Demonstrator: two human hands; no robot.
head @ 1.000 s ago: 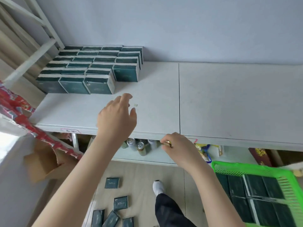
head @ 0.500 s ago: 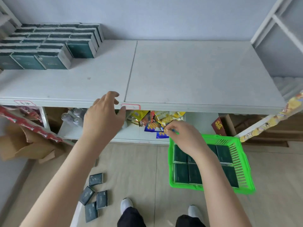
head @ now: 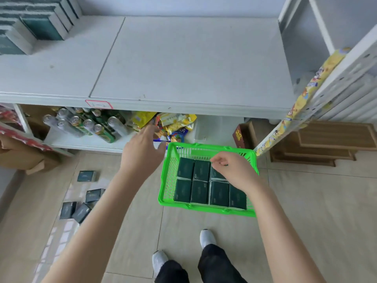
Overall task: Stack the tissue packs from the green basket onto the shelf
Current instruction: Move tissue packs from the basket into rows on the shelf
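Over the green basket [head: 206,210], a pick was being set up.
Left hand [head: 142,148] was held open, empty; right hand [head: 234,170] was curled, contents unclear; tissue packs [head: 201,192] awaited grasping.

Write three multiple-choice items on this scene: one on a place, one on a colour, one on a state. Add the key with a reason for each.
1. Where does the basket stand?
A. on a chair
B. on the floor
C. on a stool

2. What colour are the packs in the basket?
A. dark green
B. red
C. yellow

3. What is the left hand doing?
A. gripping a pack
B. holding a cup
C. holding nothing, fingers relaxed

Key:
1 B: the basket sits on the floor tiles in front of the shelf.
2 A: every pack visible in the basket is dark green.
3 C: the left hand hovers by the basket's far left corner with loose fingers and nothing in it.
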